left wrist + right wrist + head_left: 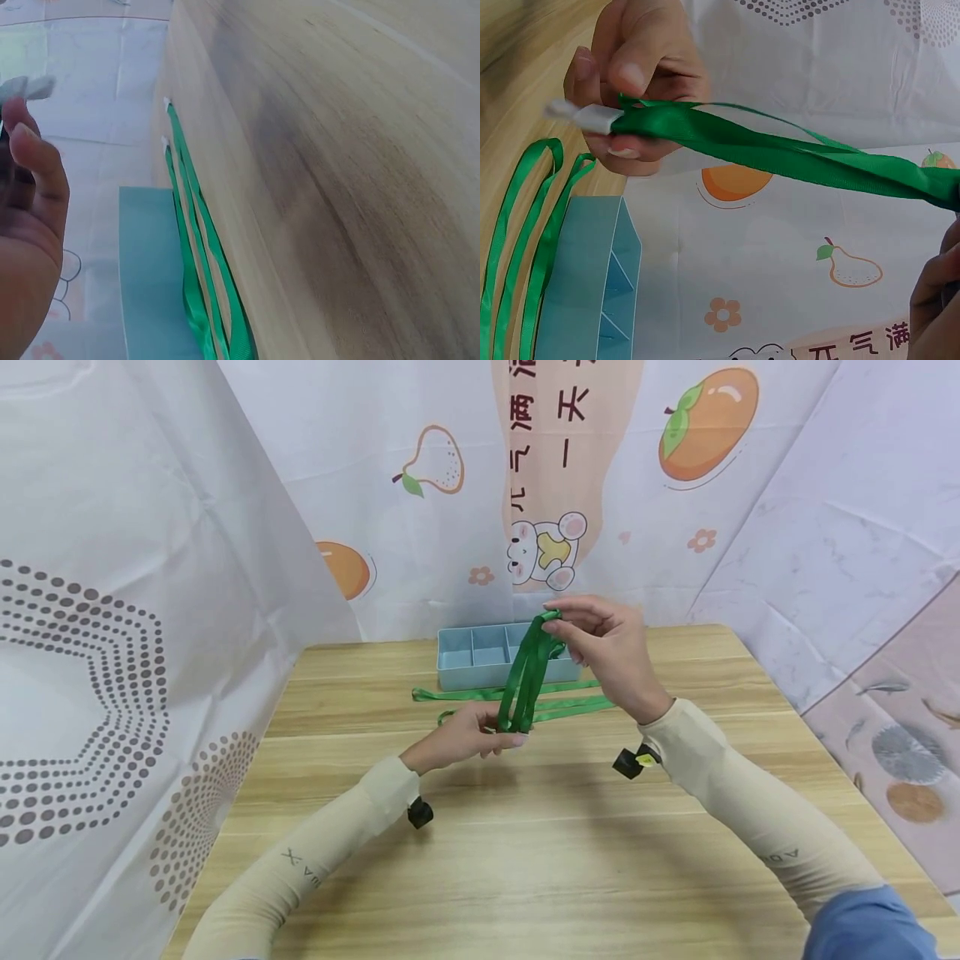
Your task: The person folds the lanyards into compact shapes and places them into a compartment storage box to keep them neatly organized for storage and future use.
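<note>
A green ribbon lanyard (524,681), folded into several strands, stretches between the two hands above the table. Its upper end is pinched by the thumb and fingers of my right hand (611,647). My left hand (472,732) holds the lower end, close to a white clip (596,118) that sticks out past the fingers. Behind the hands, more green lanyards (573,703) lie lengthwise on the table, with white ends (166,105) showing in the left wrist view. In the right wrist view only part of my right hand (939,296) shows, at the edge.
A blue-grey divided box (476,677) stands at the back of the wooden table (525,860), just behind the lying lanyards. Right behind it hangs a printed curtain (465,535). Small black cameras are strapped below both wrists.
</note>
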A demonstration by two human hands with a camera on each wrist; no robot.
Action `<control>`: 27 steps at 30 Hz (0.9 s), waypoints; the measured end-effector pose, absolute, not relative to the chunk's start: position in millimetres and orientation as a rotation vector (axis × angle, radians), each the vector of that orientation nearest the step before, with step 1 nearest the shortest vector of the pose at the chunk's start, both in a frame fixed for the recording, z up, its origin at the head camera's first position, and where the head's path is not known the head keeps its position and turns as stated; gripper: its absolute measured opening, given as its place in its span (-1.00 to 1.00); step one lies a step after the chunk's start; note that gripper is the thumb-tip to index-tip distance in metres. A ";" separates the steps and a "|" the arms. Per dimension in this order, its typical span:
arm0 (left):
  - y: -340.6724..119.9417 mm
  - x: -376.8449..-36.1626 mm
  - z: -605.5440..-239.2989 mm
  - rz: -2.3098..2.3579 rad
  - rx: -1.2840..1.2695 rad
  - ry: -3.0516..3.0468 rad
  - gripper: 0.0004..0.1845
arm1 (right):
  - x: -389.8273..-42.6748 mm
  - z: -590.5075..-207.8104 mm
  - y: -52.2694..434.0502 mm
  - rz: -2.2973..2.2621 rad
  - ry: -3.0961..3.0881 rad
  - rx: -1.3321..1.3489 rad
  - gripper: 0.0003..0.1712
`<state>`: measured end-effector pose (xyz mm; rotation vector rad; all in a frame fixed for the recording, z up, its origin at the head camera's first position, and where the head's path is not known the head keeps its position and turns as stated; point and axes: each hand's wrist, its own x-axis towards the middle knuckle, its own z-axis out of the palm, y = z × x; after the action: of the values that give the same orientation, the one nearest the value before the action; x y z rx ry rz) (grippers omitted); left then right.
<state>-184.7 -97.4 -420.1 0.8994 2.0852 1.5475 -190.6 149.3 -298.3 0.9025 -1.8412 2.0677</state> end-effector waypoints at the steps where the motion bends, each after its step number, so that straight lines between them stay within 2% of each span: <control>1: -97.9 -184.7 -420.1 1.549 0.909 2.065 -0.76 | -190.3 -298.2 149.2 2.073 -1.843 0.915 -0.74; 10: -97.5 -187.3 -416.0 1.498 1.078 1.708 -0.61 | -185.4 -296.7 145.3 2.111 -1.846 0.984 -0.82; 16: -97.0 -185.8 -412.4 1.478 1.118 1.527 -0.30 | -179.4 -293.4 145.3 2.118 -1.856 0.995 -0.85; 27: -100.8 -183.4 -413.6 1.650 0.954 1.637 -0.61 | -179.5 -288.4 148.1 2.046 -1.890 0.965 -0.90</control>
<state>-183.4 -100.8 -413.6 0.9543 1.6371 1.6496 -179.5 148.1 -288.4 0.9652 -1.8895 2.0459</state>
